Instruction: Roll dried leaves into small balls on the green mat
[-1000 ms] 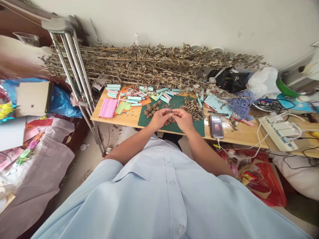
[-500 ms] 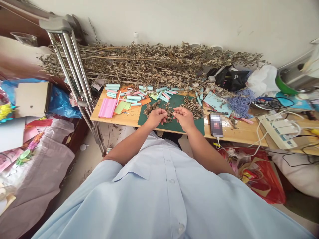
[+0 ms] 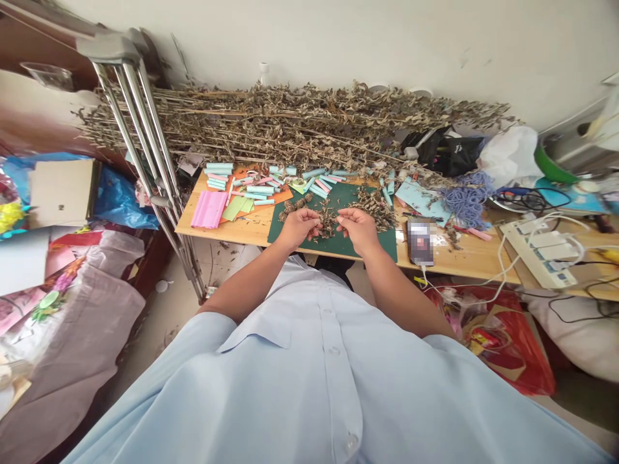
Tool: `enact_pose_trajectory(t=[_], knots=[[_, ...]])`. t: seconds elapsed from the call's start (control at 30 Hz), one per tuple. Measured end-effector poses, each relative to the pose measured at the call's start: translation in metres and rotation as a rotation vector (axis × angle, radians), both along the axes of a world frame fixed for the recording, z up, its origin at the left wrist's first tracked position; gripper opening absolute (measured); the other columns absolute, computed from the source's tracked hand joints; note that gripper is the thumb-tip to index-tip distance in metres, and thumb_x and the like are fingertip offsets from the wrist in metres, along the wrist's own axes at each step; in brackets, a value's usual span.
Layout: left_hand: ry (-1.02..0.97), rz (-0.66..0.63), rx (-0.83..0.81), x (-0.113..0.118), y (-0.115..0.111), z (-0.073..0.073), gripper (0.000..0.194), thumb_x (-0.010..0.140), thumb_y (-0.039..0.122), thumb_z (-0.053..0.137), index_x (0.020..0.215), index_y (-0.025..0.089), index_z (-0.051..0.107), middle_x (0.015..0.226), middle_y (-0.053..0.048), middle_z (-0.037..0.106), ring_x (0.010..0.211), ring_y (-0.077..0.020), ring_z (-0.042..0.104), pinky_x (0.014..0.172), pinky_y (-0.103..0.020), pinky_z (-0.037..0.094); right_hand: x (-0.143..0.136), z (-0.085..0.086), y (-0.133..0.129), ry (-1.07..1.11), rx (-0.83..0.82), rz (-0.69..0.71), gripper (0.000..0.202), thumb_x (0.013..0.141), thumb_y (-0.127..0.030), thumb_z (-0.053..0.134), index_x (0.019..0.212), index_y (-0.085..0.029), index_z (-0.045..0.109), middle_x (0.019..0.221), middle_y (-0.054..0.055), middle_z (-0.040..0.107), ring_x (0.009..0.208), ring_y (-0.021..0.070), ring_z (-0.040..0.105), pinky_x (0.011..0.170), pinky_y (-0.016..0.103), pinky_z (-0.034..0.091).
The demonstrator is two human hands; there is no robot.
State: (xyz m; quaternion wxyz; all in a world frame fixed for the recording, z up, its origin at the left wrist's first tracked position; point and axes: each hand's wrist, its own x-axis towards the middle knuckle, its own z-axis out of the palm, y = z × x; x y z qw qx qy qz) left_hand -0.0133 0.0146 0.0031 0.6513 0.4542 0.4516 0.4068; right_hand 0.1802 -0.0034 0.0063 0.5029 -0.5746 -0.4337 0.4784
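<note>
Over a dark green cutting mat (image 3: 338, 247), my left hand (image 3: 300, 229) pinches thumb and fingertips together. My right hand (image 3: 358, 230) is closed in a similar pinch a short gap away. Whatever lies in either pinch is too small to make out. Crumbled dried leaves (image 3: 327, 222) lie on the mat in the gap between both hands. Behind my left hand sit brownish dried clumps (image 3: 290, 207), partly covered by it. A larger heap of dried leaves (image 3: 377, 205) is just beyond my right hand.
Long dried plant stalks (image 3: 290, 122) span the back. Rolled paper tubes (image 3: 261, 190) and a pink folded sheet (image 3: 207, 209) lie left on the wooden table (image 3: 193, 225). Right are a phone (image 3: 420, 241), purple cord (image 3: 467, 200) and power strip (image 3: 539, 251). Metal crutches (image 3: 155, 148) lean at left.
My hands have moved slightly apart, with my left hand shifting a little to the left. More of the crumbled leaves shows between them. Both stay pinched.
</note>
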Motion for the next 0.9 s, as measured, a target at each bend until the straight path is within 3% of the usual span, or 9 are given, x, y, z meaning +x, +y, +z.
enact_pose_trajectory(t=[0.27,0.47,0.6,0.7,0.8,0.9], knots=[[0.323,-0.005,0.201,-0.002,0.003,-0.01,0.008,0.081,0.022,0.068,0.085,0.017,0.063,0.065,0.002,0.063,0.053,-0.0102,0.059,0.056,-0.023,0.044,-0.01,0.006,-0.002,0.14,-0.061,0.029,0.042,0.064,-0.04,0.083,0.098,-0.021,0.069,0.08,0.0,0.069,0.06,0.0114,0.062,0.043,0.021,0.038],[0.468,-0.003,0.241,-0.004,0.0,-0.013,0.011,0.084,0.03,0.067,0.082,0.019,0.066,0.065,0.001,0.063,0.054,-0.0115,0.054,0.057,-0.024,0.041,-0.015,0.004,-0.002,0.198,-0.084,0.072,0.043,0.065,-0.043,0.084,0.098,-0.022,0.066,0.084,0.001,0.069,0.06,0.0109,0.061,0.045,0.021,0.039],[0.431,0.019,0.281,-0.004,-0.003,-0.006,0.015,0.089,0.03,0.061,0.093,0.018,0.07,0.069,0.0,0.064,0.061,-0.0123,0.055,0.062,-0.024,0.043,-0.019,0.002,-0.001,0.194,-0.091,0.086,0.045,0.065,-0.046,0.083,0.099,-0.023,0.065,0.085,0.0,0.069,0.06,0.0107,0.06,0.045,0.022,0.038],[0.354,-0.079,0.332,-0.001,-0.007,0.0,0.024,0.089,0.032,0.062,0.106,0.017,0.07,0.07,0.001,0.064,0.062,-0.0114,0.055,0.063,-0.023,0.044,-0.023,0.004,-0.002,0.215,-0.104,0.093,0.045,0.064,-0.047,0.083,0.098,-0.024,0.065,0.082,-0.001,0.068,0.059,0.0103,0.058,0.045,0.022,0.038],[0.344,-0.179,0.364,0.0,-0.011,0.005,0.02,0.089,0.032,0.06,0.088,0.015,0.07,0.069,0.001,0.062,0.059,-0.0099,0.052,0.059,-0.023,0.041,-0.027,0.006,-0.004,0.256,-0.107,0.093,0.046,0.062,-0.044,0.085,0.097,-0.024,0.065,0.08,-0.001,0.067,0.058,0.0102,0.057,0.045,0.022,0.038],[0.341,-0.187,0.335,0.0,-0.013,0.007,0.026,0.091,0.034,0.057,0.075,0.016,0.065,0.067,0.0,0.061,0.054,-0.009,0.05,0.054,-0.023,0.04,-0.027,0.007,-0.004,0.26,-0.102,0.071,0.045,0.062,-0.043,0.084,0.097,-0.024,0.065,0.082,-0.001,0.068,0.059,0.0102,0.057,0.045,0.021,0.038]])
